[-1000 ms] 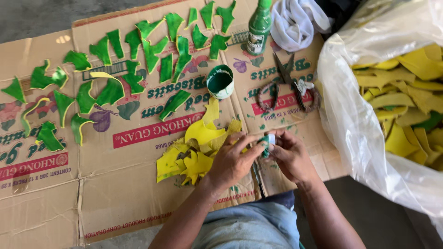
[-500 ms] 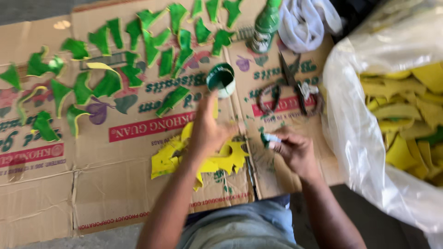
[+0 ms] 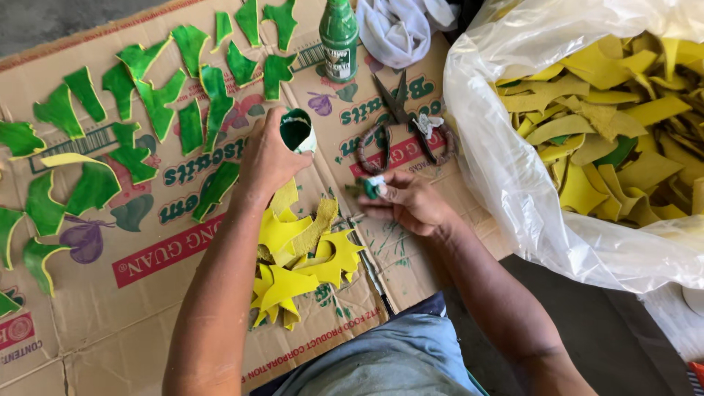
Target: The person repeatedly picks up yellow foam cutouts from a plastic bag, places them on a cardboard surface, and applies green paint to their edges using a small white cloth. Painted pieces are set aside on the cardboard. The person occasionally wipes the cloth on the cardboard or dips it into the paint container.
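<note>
Cup: a small round cup [image 3: 297, 130] with green paint inside stands upright on the cardboard, its open mouth facing up; being round, it shows no long axis from above.
Left hand: the left hand [image 3: 268, 158] wraps the cup's near side, fingers curled around it.
Right hand: the right hand [image 3: 408, 202] pinches a small green-tipped brush [image 3: 367, 188] between fingertips; the brush lies roughly level, its tip pointing left toward the cup.
Yellow pieces: a heap of yellow cut-outs [image 3: 301, 257] lies just below the cup, between the forearms.
Green pieces: green painted cut-outs [image 3: 158, 99] are spread apart across the far left.
Scissors: scissors [image 3: 402, 125] lie closed beside the right hand, points away from the person.
Bottle: a green bottle [image 3: 339, 38] stands upright at the far edge.
Surface: flattened cardboard [image 3: 103, 323] on a grey floor.
Bag: a clear plastic bag [image 3: 506, 161] of yellow scraps sits to the right.
</note>
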